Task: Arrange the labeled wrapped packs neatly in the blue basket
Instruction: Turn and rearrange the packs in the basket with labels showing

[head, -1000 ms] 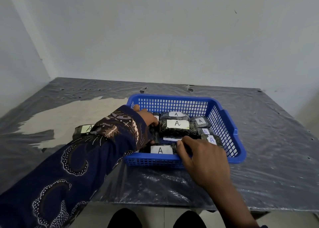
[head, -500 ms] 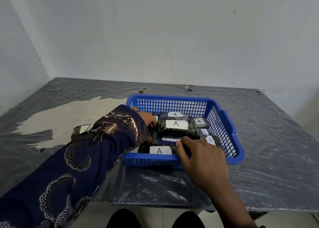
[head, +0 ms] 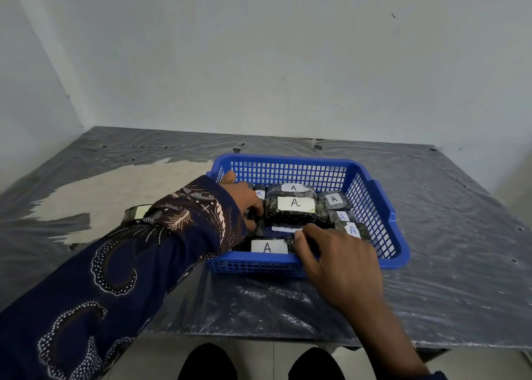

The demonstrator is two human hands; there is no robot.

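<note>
A blue basket (head: 374, 195) stands on the table and holds several dark wrapped packs with white "A" labels. One large pack (head: 296, 210) lies on top in the middle; another pack (head: 269, 247) lies against the near wall. My left hand (head: 244, 201) reaches into the left side of the basket, its fingers curled on a pack beside the large one. My right hand (head: 336, 258) reaches over the near rim, with fingers and thumb gripping the right end of the near pack. One more labeled pack (head: 136, 212) lies on the table, half hidden behind my left sleeve.
The table (head: 460, 235) is covered with crinkled clear plastic sheeting, with a pale bare patch at the left. White walls close in behind and on the left. The table's near edge runs just below my forearms.
Both hands stay in the basket at nearly the same spots. The view has shifted slightly; the packs have not visibly moved.
</note>
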